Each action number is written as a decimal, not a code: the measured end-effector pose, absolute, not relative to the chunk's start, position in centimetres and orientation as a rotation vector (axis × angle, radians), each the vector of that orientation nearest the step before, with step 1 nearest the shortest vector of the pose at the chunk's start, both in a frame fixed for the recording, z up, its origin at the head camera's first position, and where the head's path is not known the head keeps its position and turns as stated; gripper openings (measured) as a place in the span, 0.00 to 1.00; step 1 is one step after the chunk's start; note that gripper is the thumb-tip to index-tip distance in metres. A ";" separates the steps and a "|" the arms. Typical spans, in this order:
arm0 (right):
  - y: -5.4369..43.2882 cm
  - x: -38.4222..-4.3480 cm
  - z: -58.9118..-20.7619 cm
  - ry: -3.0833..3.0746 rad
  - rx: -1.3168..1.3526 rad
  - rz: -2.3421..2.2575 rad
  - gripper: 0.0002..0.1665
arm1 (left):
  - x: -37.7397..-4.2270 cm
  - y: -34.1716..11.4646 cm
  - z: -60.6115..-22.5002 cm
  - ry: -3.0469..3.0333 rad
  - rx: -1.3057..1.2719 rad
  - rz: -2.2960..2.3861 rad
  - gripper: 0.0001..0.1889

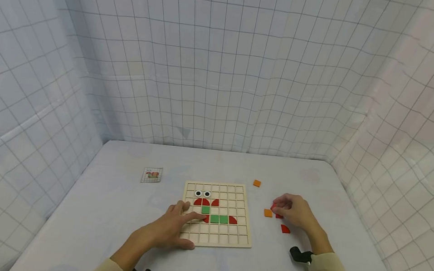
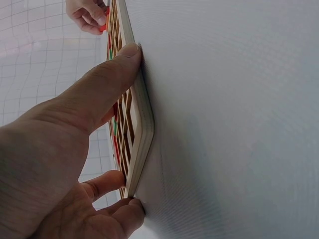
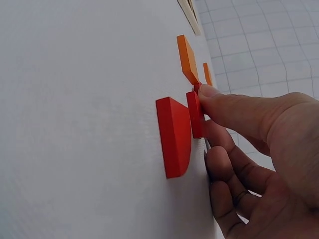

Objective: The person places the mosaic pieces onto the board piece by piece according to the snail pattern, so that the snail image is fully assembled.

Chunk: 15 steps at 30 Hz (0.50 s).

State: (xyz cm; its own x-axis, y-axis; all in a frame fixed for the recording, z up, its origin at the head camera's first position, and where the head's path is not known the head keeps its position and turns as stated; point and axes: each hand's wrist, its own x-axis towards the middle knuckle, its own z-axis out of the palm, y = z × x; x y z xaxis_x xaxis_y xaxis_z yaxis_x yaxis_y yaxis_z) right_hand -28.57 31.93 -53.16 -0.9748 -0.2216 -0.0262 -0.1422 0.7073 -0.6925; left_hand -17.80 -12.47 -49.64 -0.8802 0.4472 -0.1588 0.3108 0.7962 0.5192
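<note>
My left hand [image 1: 170,226] spans the near left corner of a wooden grid board [image 1: 244,237]. Its index fingertip rests on a red tile [image 1: 206,219] in the grid, while the thumb touches the near edge. To the board's right, my right hand [image 1: 293,209] pinches a red tile [image 1: 273,205] between thumb and fingers. Under that hand lies another red tile [image 3: 196,115]; a red quarter-circle tile [image 3: 174,139] lies nearer to me. On the board sit two eye discs [image 1: 203,193], several red quarter-circles [image 1: 215,202] and green squares [image 1: 219,219].
An orange square [image 1: 268,213] lies just left of my right hand, and a second orange square [image 1: 257,183] beyond the board's far right corner. A small picture card [image 1: 152,175] lies left of the board. Gridded white cloth walls [image 1: 226,63] surround the white table [image 1: 124,155].
</note>
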 end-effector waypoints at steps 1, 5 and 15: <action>31.9 -28.5 -53.1 2.803 -0.309 -1.124 0.15 | -17.8 -12.5 -49.7 2.711 0.589 0.715 0.45; 31.9 -28.4 -53.0 2.803 -0.304 -1.143 0.14 | -17.8 -12.6 -49.6 2.708 0.600 0.714 0.45; 31.7 -28.2 -53.1 2.806 -0.314 -1.154 0.15 | -17.9 -12.5 -49.7 2.711 0.581 0.714 0.44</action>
State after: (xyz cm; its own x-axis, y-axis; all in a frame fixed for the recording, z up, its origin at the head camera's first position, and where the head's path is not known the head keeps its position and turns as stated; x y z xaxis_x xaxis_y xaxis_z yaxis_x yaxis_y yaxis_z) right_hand -28.16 31.70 -53.10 -0.9747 -0.2233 -0.0061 -0.1544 0.6933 -0.7039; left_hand -17.93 -12.48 -49.68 -0.8806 0.4455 -0.1617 0.3081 0.7973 0.5190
